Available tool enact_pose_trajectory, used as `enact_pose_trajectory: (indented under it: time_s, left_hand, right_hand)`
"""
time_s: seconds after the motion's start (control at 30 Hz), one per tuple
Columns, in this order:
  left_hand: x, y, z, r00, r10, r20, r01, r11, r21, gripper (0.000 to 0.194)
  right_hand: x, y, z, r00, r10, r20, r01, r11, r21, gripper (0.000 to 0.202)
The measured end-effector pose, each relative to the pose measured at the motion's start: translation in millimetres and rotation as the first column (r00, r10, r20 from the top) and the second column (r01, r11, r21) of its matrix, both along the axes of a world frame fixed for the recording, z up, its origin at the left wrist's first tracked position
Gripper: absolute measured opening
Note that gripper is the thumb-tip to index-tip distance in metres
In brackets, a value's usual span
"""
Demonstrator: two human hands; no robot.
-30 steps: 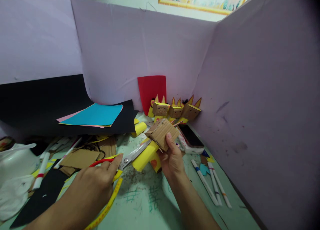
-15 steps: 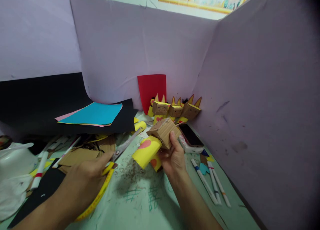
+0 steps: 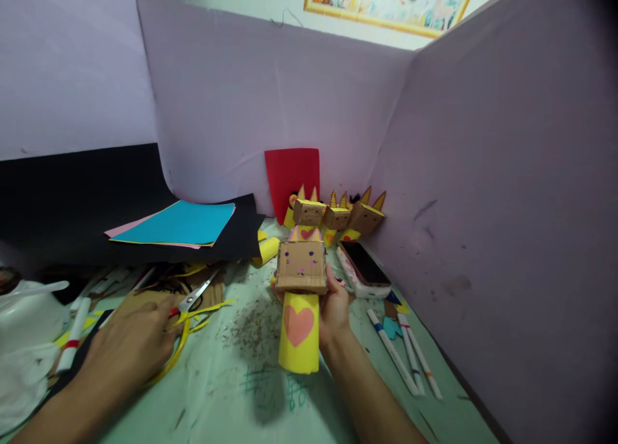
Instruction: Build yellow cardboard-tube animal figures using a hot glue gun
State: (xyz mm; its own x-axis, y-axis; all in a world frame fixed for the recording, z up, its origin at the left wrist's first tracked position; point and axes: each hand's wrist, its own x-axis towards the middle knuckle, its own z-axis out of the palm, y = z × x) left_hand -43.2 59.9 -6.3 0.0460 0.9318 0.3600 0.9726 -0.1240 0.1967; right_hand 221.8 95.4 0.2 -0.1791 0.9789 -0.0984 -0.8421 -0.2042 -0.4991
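In my right hand (image 3: 337, 305) is a cardboard cat figure (image 3: 302, 268), fingers closed behind its boxy head. The head has drawn eyes, a pink nose and mouth, and pointed pink ears. Its yellow paper tube body (image 3: 299, 360) carries a pink heart and tilts toward me. At left, my left hand (image 3: 132, 341) is low over the scrap pile, its fingers closed about the handle of the scissors (image 3: 194, 297); the grip is partly hidden. The blades point away to the right. Yellow paper strips (image 3: 212, 307) lie beside and under that hand.
Several similar cat figures (image 3: 338, 217) stand at the back before a red sheet (image 3: 293, 183). A phone (image 3: 364, 262) rests on a white object at right, with markers (image 3: 393, 352) nearer. Coloured sheets (image 3: 178, 224) lie on black paper at left. Pale partitions (image 3: 270, 96) enclose the table.
My right hand has turned the cat figure so its face and heart point toward me. My left hand has moved left and down with the scissors, onto the scraps.
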Motion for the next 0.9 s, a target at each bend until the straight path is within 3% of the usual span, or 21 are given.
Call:
enact_pose_trajectory:
  time_s: [0.07,0.1,0.13,0.2,0.27,0.3,0.37,0.43,0.5,0.57,0.8,0.9]
  left_hand:
    - [13,-3,3.6,0.995,0.049,0.083,-0.041,0.995,-0.090,0.029]
    - [23,-5,4.9,0.976,0.019,0.217,0.015,0.988,-0.155,0.035]
    - [35,-6,5.5,0.912,-0.032,0.409,0.134,0.965,-0.225,0.045]
    - [62,-5,4.9,0.641,-0.076,0.764,0.433,0.858,-0.277,0.054]
    - [86,3,4.8,0.366,0.008,0.931,0.547,0.807,-0.222,0.061]
    - [95,10,6.1,0.271,0.026,0.962,0.543,0.821,-0.176,0.065]
    - [107,23,12.2,0.113,0.005,0.994,0.530,0.845,-0.065,0.072]
    - [111,35,21.3,-0.005,0.020,1.000,0.605,0.796,-0.013,0.071]
    - [110,40,29.1,-0.069,0.052,0.996,0.708,0.706,0.012,0.063]
    - [109,40,32.7,-0.104,0.101,0.989,0.753,0.658,0.012,0.055]
    - [109,32,28.5,-0.322,0.328,0.888,0.613,0.787,-0.068,0.033]
    - [106,33,30.9,-0.437,0.322,0.840,0.540,0.840,-0.041,0.029]
  right_hand:
    - [-1,0,-2.6,1.000,0.017,-0.009,-0.017,1.000,0.018,0.042]
    - [-2,-1,-3.1,1.000,0.007,-0.017,-0.007,0.999,0.032,0.041]
    - [-2,-2,-3.1,1.000,-0.007,-0.027,0.009,0.999,0.049,0.040]
    - [-3,-4,-2.1,0.998,-0.026,-0.048,0.030,0.996,0.086,0.039]
    - [-4,-6,-1.1,0.998,-0.030,-0.062,0.037,0.993,0.108,0.039]
    - [-4,-6,-1.0,0.998,-0.023,-0.061,0.030,0.994,0.110,0.038]
    - [-6,-6,-2.1,0.999,-0.005,-0.036,0.009,0.996,0.092,0.040]
    - [-9,-5,-4.3,1.000,0.017,0.021,-0.019,0.998,0.066,0.040]
    - [-13,-5,-6.4,0.996,0.051,0.079,-0.055,0.997,0.047,0.040]
    - [-16,-6,-7.0,0.988,0.099,0.115,-0.104,0.994,0.034,0.040]
    - [-19,-16,6.0,0.966,0.219,0.140,-0.232,0.969,0.082,0.048]
    - [-20,-20,8.2,0.962,0.227,0.154,-0.246,0.962,0.117,0.051]
